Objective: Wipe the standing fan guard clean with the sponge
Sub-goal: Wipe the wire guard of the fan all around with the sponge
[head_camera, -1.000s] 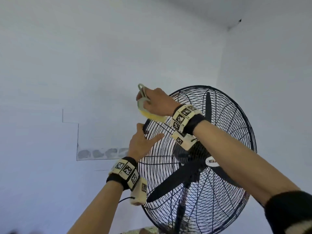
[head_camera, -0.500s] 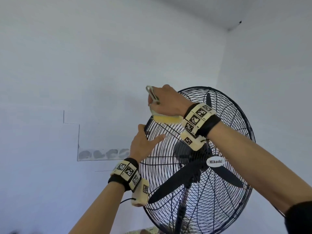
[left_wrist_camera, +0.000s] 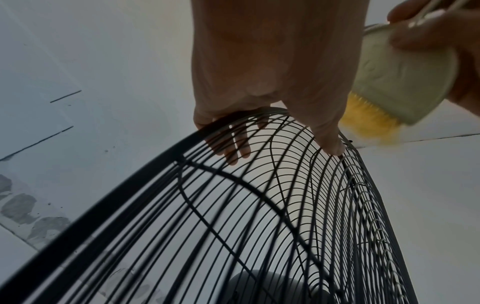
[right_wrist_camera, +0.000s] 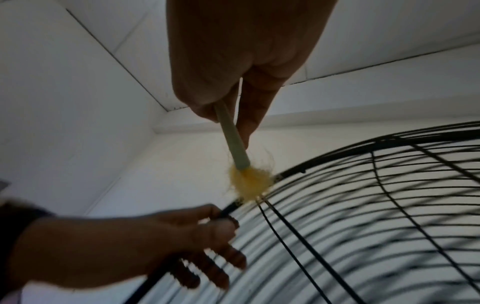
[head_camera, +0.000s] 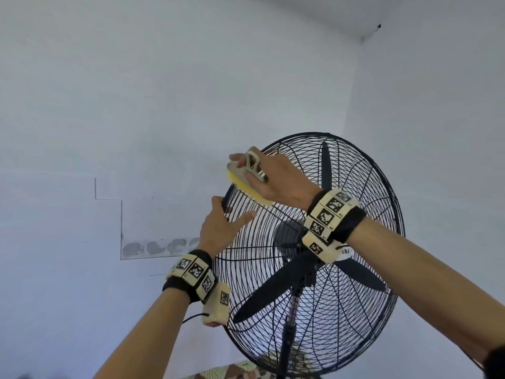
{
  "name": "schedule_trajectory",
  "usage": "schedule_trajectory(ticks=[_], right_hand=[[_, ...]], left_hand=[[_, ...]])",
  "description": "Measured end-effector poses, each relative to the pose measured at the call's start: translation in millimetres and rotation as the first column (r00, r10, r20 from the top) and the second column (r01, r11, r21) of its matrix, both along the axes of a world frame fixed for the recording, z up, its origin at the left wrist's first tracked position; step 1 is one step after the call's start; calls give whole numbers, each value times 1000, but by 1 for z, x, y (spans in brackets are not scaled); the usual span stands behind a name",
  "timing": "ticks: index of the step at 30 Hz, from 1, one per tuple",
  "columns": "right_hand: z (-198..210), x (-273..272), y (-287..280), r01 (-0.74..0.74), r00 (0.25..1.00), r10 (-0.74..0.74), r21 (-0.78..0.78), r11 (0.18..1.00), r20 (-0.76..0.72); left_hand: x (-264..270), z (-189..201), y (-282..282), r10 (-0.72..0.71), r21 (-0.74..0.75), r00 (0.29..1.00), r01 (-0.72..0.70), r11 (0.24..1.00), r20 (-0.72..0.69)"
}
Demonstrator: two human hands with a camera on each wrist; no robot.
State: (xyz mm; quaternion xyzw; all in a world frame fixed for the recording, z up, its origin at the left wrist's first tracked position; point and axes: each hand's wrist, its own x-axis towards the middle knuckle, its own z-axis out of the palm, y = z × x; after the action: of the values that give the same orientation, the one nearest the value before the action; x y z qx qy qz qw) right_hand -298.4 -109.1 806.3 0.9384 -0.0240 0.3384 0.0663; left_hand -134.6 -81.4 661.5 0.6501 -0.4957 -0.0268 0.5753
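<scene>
The black wire fan guard (head_camera: 363, 302) fills the lower right of the head view. My right hand (head_camera: 276, 173) holds the sponge (head_camera: 246, 187), a yellow pad on a beige holder with a loop handle. The pad presses on the guard's upper left rim. Just below it my left hand (head_camera: 221, 228) grips the rim, with the fingers behind the wires and the thumb in front. The left wrist view shows the left hand (left_wrist_camera: 259, 72) on the guard (left_wrist_camera: 259, 205) and the sponge (left_wrist_camera: 371, 121) beside the thumb. In the right wrist view the sponge (right_wrist_camera: 249, 183) touches the rim above the left hand (right_wrist_camera: 155, 242).
Dark fan blades (head_camera: 273, 296) and the motor hub sit inside the guard, on a pole (head_camera: 287, 348). White walls meet in a corner behind the fan. A grey patched strip (head_camera: 158, 247) marks the left wall. A patterned cloth (head_camera: 237, 372) shows at the bottom edge.
My right hand slid the sponge right along the upper left rim, then back down toward the left hand, and turned so the loop handle shows on top. The left hand kept its hold.
</scene>
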Motion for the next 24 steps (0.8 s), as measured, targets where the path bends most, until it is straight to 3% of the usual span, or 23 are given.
schedule_trajectory(ticks=[4, 8, 14, 16, 21, 24], right_hand=[[-19, -29, -20, 37, 998, -39, -25, 999, -47], [-26, -44, -30, 10, 1000, -10, -12, 1000, 6], [-40, -46, -33, -52, 996, 58, -105, 993, 62], [-47, -54, -43, 5, 997, 2, -98, 995, 75], [-69, -87, -61, 187, 979, -193, -90, 978, -61], [-64, -86, -58, 123, 990, -118, -71, 990, 81]], left_hand=[[0, 0, 3, -4, 17, 1000, 4, 1000, -12], [0, 7, 3, 23, 45, 1000, -23, 999, -9], [-18, 23, -9, 116, 130, 987, -131, 983, 114], [-20, 22, -14, 143, 133, 982, -159, 978, 119], [-10, 22, -14, 135, 153, 989, -143, 978, 61], [-10, 22, -15, 120, 163, 992, -125, 979, 41]])
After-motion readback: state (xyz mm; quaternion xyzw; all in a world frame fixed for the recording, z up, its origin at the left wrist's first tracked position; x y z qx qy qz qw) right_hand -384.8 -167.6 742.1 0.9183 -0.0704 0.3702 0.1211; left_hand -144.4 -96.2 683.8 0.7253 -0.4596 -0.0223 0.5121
